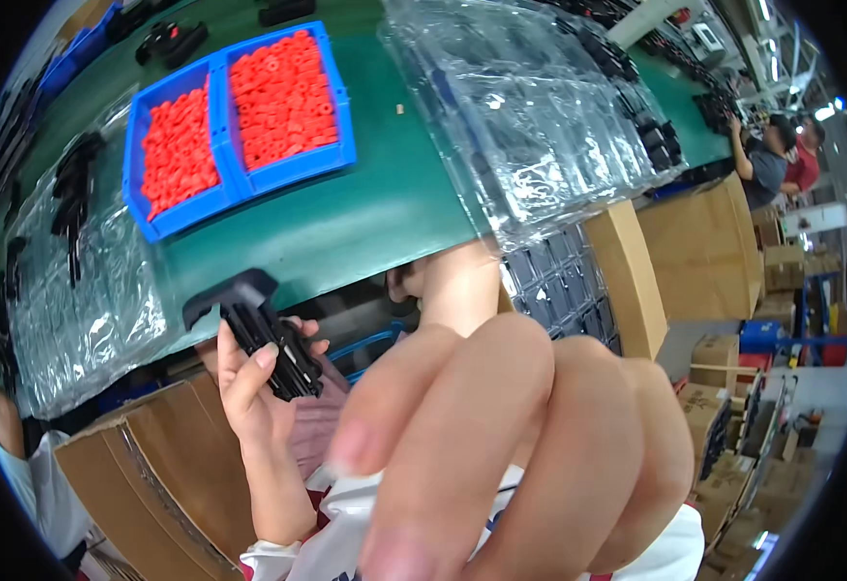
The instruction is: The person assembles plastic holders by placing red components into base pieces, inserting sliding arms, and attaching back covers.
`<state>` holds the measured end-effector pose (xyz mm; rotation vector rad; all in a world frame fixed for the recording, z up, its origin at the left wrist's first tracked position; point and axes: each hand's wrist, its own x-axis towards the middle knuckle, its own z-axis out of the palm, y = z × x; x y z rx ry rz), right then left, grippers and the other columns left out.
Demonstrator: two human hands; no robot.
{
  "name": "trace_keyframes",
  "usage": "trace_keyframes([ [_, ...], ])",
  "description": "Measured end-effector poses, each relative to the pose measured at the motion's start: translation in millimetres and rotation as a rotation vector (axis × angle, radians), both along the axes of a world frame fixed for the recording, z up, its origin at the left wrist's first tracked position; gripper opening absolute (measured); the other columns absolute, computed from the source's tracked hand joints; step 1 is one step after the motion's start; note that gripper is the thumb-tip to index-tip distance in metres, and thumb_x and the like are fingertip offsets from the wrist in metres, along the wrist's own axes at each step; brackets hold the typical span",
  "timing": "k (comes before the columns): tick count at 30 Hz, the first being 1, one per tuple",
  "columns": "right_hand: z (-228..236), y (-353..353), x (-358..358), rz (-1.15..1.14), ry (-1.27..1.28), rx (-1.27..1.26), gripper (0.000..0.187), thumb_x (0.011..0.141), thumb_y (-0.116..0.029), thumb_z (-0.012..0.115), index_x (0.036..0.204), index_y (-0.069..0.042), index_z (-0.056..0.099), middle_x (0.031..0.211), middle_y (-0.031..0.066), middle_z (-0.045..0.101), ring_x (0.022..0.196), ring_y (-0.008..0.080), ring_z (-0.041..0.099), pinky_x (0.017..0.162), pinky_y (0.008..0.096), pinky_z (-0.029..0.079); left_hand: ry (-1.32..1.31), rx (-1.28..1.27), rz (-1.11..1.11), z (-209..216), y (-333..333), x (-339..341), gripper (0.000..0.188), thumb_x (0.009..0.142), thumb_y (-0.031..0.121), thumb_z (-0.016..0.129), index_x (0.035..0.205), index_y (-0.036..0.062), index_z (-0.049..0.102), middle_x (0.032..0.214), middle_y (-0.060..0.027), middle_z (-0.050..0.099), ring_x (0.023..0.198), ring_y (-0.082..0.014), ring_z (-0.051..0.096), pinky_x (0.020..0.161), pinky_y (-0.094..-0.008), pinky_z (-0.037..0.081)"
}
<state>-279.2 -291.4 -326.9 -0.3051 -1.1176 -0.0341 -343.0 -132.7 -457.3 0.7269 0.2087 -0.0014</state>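
My left hand [254, 392] is closed around a black plastic part [273, 344] with a curved, overhanging top and a ribbed body. It holds the part tilted, just off the near edge of the green table [394, 194]. Very close to the camera, my right hand [540, 445] fills the lower middle. Its fingers are bent loosely, the first two tips apart, and no object shows in them; the palm side is hidden. Beyond the left hand stand two joined blue bins [220, 174] holding many small red plastic pieces [283, 97].
Clear plastic trays [540, 126] lie at the right of the table, others [85, 310] at the left with black parts. Cardboard boxes [157, 465] stand below the near edge and at right [695, 252]. A person's arm [2, 421] shows far left; two people [782, 160] are far right.
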Motion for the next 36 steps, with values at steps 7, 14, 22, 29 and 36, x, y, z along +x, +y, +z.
trace_keyframes([
  [7,11.0,-0.6,13.0,0.193,-0.217,0.424,0.011,0.091,-0.006,0.054,0.088,-0.007,0.065,0.089,0.0132,0.064,0.071,0.0286,0.059,0.076,0.0410,0.056,0.070,0.088,-0.020,-3.1,-4.9,-3.8,0.057,0.084,0.003,0.057,0.138,0.0037,0.039,0.107,-0.0256,0.060,0.095,-0.0381,0.064,0.073,-0.0427,0.058],
  [14,-6.8,22.2,-7.6,0.128,-0.111,0.327,0.014,0.092,-0.005,0.051,0.086,-0.007,0.063,0.089,0.0133,0.064,0.071,0.0280,0.059,0.074,0.0399,0.055,0.095,0.213,-0.038,-0.3,-22.1,3.1,0.059,0.084,0.006,0.060,0.139,0.0032,0.038,0.107,-0.0240,0.061,0.094,-0.0357,0.065,0.066,-0.0366,0.058],
  [22,-4.8,-14.3,-8.9,0.057,0.026,0.219,0.017,0.093,-0.004,0.048,0.083,-0.007,0.061,0.089,0.0135,0.064,0.071,0.0273,0.059,0.073,0.0387,0.054,0.062,0.188,-0.126,-1.8,-41.7,10.4,0.057,0.083,0.007,0.062,0.135,-0.0014,0.041,0.106,-0.0236,0.062,0.093,-0.0347,0.066,0.064,-0.0334,0.058],
  [29,-5.5,-53.8,-11.0,0.037,0.164,0.150,0.020,0.094,-0.003,0.045,0.081,-0.006,0.060,0.089,0.0136,0.063,0.070,0.0267,0.059,0.071,0.0376,0.052,0.102,0.261,-0.105,-5.4,-47.9,12.1,0.058,0.083,0.006,0.060,0.136,-0.0002,0.039,0.105,-0.0233,0.062,0.094,-0.0347,0.065,0.066,-0.0330,0.057],
  [36,-3.8,-88.7,-27.4,-0.026,0.314,0.061,0.023,0.094,-0.003,0.041,0.079,-0.006,0.058,0.089,0.0137,0.063,0.070,0.0262,0.058,0.070,0.0365,0.051,0.105,0.249,-0.143,-5.4,-53.6,15.0,0.058,0.084,0.006,0.060,0.137,0.0004,0.038,0.106,-0.0234,0.062,0.094,-0.0348,0.065,0.070,-0.0328,0.056],
])
